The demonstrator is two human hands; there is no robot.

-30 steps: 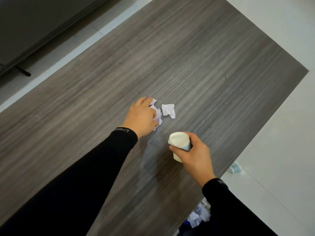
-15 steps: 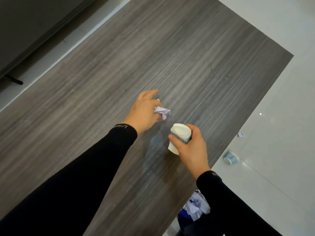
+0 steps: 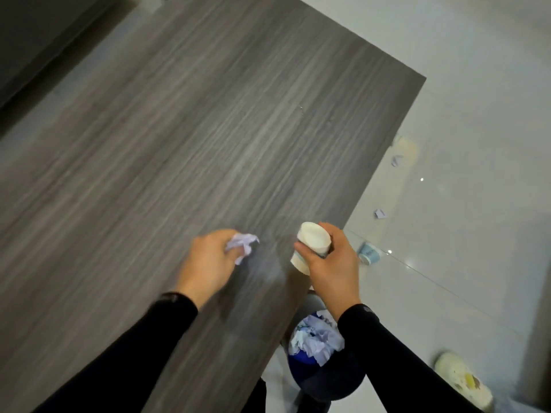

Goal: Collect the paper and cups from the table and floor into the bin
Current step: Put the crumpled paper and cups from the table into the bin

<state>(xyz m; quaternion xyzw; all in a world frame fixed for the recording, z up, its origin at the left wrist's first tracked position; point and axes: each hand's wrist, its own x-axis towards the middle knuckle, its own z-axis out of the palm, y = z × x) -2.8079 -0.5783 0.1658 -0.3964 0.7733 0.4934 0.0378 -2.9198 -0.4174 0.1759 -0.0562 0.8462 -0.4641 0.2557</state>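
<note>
The left hand [image 3: 208,263] curls its fingers round a paper wad [image 3: 243,245] over the near right part of the table [image 3: 179,144]. The right hand [image 3: 334,266] grips a tilted white cup [image 3: 313,239] at the table's right edge. On the floor just nearer stands the bin [image 3: 301,362], heaped with crumpled paper [image 3: 316,338]. To the right a blue cup [image 3: 369,254] lies on its side on the floor, with two scraps [image 3: 380,214] farther off.
</note>
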